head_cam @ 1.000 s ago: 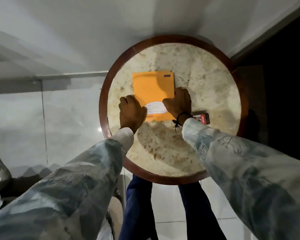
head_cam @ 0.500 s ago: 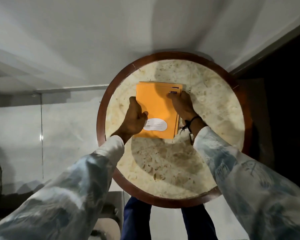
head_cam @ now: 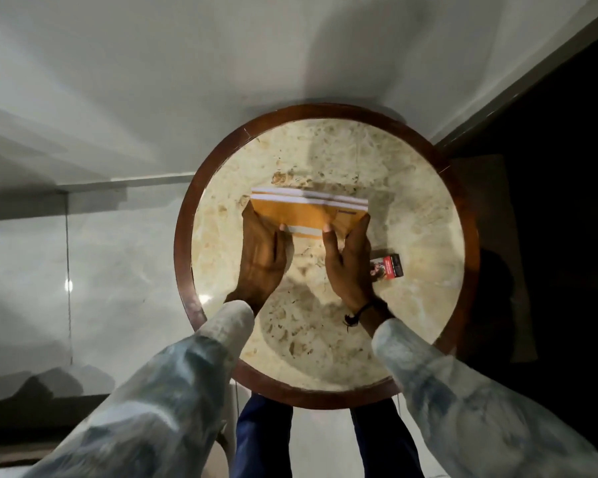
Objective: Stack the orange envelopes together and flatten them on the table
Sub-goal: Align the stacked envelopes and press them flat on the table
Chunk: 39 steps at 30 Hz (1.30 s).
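The orange envelopes [head_cam: 302, 213] are gathered in one bundle, tipped up on edge over the middle of the round marble table [head_cam: 411, 188], with white strips showing along their top edges. My left hand [head_cam: 261, 258] grips the bundle's left side, thumb on the near face. My right hand [head_cam: 351, 263] grips its right side the same way. The lower part of the envelopes is hidden behind my fingers.
A small red and black box [head_cam: 387, 268] lies on the table just right of my right hand. The table has a dark wooden rim [head_cam: 183, 236]. A white wall rises beyond it, a dark area lies to the right, and my legs stand below.
The envelopes lay flat under my hands before; now both hands have raised them on edge as one bundle. The small box, hidden half a second ago, shows again.
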Available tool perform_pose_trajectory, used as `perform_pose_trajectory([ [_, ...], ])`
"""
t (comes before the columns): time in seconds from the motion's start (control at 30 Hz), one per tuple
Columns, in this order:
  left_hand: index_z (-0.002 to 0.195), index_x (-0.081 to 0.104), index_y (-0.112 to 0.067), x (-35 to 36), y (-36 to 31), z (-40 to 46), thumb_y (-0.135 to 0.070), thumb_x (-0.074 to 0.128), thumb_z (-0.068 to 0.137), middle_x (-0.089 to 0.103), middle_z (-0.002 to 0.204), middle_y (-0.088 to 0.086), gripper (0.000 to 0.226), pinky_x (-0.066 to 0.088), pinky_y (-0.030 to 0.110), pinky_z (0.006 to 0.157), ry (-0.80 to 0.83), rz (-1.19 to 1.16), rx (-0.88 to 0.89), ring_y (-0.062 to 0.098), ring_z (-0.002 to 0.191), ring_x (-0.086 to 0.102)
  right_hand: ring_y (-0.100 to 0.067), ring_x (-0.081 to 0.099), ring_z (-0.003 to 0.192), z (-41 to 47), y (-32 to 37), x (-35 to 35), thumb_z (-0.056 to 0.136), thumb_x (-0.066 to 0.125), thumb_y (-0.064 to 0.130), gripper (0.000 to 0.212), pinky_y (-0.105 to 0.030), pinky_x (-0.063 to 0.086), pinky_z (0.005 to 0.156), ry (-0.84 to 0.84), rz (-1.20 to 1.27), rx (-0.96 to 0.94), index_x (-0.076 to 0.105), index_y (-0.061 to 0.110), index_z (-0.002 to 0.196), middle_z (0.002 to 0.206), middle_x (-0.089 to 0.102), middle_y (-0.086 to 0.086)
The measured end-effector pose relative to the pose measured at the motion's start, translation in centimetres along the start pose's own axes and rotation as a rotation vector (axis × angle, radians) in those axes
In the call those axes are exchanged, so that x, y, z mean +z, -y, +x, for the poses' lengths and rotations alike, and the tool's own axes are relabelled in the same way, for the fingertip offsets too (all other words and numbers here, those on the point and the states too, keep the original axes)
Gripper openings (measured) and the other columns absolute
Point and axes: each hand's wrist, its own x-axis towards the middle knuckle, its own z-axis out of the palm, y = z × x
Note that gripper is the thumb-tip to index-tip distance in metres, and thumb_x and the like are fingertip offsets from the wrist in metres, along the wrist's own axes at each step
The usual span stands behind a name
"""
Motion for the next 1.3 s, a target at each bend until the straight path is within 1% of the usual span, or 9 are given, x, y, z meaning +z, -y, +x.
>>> perform_pose_trajectory([
  [0.03,0.141,0.027,-0.021,-0.1,0.0,0.1,-0.028,0.047,0.104,0.045,0.132,-0.005,0.043,0.052,0.039,0.102,-0.007,0.008,-0.003,0.010,0.119,0.052,-0.020,0.062,0.123,0.2,0.1,-0.1,0.103,0.053,0.033,0.049,-0.029,0.051,0.103,-0.002,-0.001,0.003,0.036,0.008,0.142,0.136,0.062,-0.010],
  [0.1,0.143,0.024,-0.033,-0.5,-0.1,0.0,-0.025,0.051,0.103,0.043,0.132,-0.017,0.049,0.051,0.029,0.101,-0.023,-0.005,-0.010,0.000,0.121,0.050,-0.012,0.064,0.113,0.7,1.1,-0.4,0.101,0.055,0.036,0.045,-0.029,0.055,0.094,-0.041,-0.011,-0.036,0.042,0.011,0.136,0.130,0.065,-0.007],
  [0.13,0.143,0.026,-0.034,-0.7,-0.1,-0.1,-0.024,0.053,0.102,0.045,0.132,-0.015,0.050,0.050,0.030,0.100,-0.033,-0.024,-0.017,0.005,0.121,0.051,-0.011,0.065,0.108,1.1,1.5,-0.5,0.099,0.057,0.034,0.043,-0.027,0.056,0.088,-0.071,-0.036,-0.067,0.046,0.010,0.133,0.127,0.066,-0.008],
  [0.2,0.141,0.037,-0.017,-0.7,0.4,-0.3,-0.023,0.057,0.097,0.050,0.128,0.006,0.049,0.046,0.032,0.094,-0.057,-0.008,-0.065,0.024,0.116,0.053,-0.019,0.065,0.107,2.3,2.1,-0.5,0.095,0.064,0.027,0.040,-0.031,0.055,0.087,-0.107,-0.156,-0.067,0.056,0.007,0.129,0.124,0.068,-0.011],
  [0.3,0.138,0.046,-0.002,-0.3,0.9,-0.3,-0.017,0.067,0.086,0.049,0.118,0.022,0.058,0.034,0.022,0.081,-0.041,0.092,-0.321,0.035,0.111,0.050,-0.031,0.062,0.109,4.5,2.0,0.4,0.086,0.071,0.030,0.030,-0.033,0.048,0.082,-0.046,-0.381,0.109,0.070,0.011,0.110,0.115,0.066,-0.012],
  [0.5,0.113,0.058,-0.003,0.8,0.8,0.3,-0.025,0.076,0.084,0.053,0.122,0.020,0.041,0.050,0.049,0.094,-0.023,0.395,-0.607,0.045,0.115,0.053,-0.033,0.063,0.109,6.7,0.5,2.3,0.080,0.077,0.039,0.036,-0.032,0.046,0.078,0.025,-0.541,0.212,0.073,0.006,0.095,0.109,0.069,-0.012],
  [0.77,0.131,0.052,-0.002,0.6,1.2,0.2,-0.023,0.076,0.085,0.048,0.130,0.019,0.055,0.050,0.050,0.102,0.003,0.283,-0.596,0.043,0.116,0.054,-0.034,0.066,0.098,6.4,0.7,2.1,0.076,0.081,0.036,0.032,-0.033,0.048,0.075,-0.010,-0.450,0.228,0.074,0.010,0.094,0.101,0.074,-0.011],
  [1.03,0.123,0.054,-0.003,0.2,0.7,0.6,-0.024,0.076,0.086,0.050,0.129,0.020,0.048,0.051,0.051,0.101,0.058,0.357,-0.568,0.043,0.115,0.054,-0.033,0.067,0.104,6.3,0.8,2.1,0.077,0.082,0.037,0.037,-0.032,0.046,0.079,-0.027,-0.422,0.283,0.071,0.012,0.102,0.105,0.073,-0.011],
  [1.3,0.134,0.049,-0.006,-0.3,-0.1,1.2,-0.024,0.075,0.086,0.049,0.135,0.022,0.058,0.049,0.051,0.103,0.080,0.422,-0.540,0.046,0.124,0.051,-0.034,0.067,0.102,5.9,0.9,0.8,0.079,0.082,0.036,0.038,-0.034,0.049,0.079,-0.058,-0.315,0.304,0.071,0.008,0.102,0.099,0.075,-0.011],
])
